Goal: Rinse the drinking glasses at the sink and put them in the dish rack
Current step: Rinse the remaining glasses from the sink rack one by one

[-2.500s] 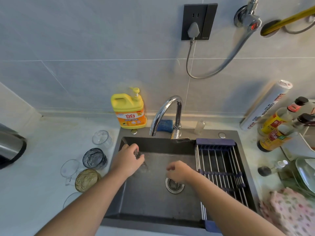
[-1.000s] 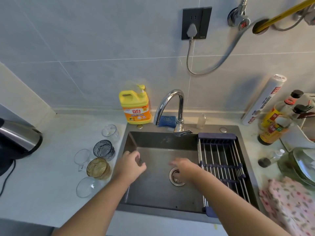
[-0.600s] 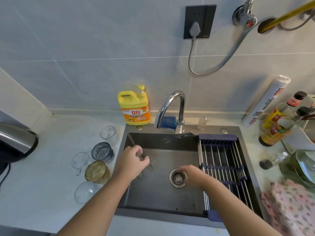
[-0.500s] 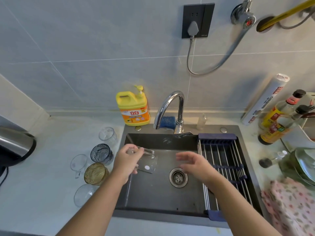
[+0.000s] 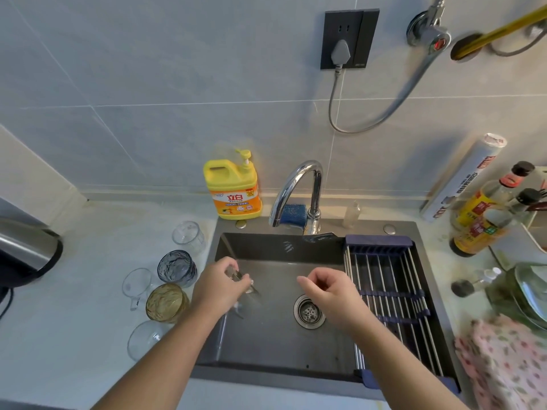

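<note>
- The left hand [image 5: 220,287] keeps its grip closed round the clear glass [image 5: 248,301], now tipped lower inside the sink [image 5: 266,350] than half a second ago
- The right hand [image 5: 333,294], loosely curled and holding nothing, has pulled back from the glass
- This glass is probably draining, with the dish rack [image 5: 384,285] as its next stop

The sink [image 5: 266,344] is dark, matt metal, the tap [image 5: 296,176] polished chrome. The dish rack [image 5: 381,279] has shiny steel rods. The drinking glass [image 5: 250,300] is clear and smooth.
</note>
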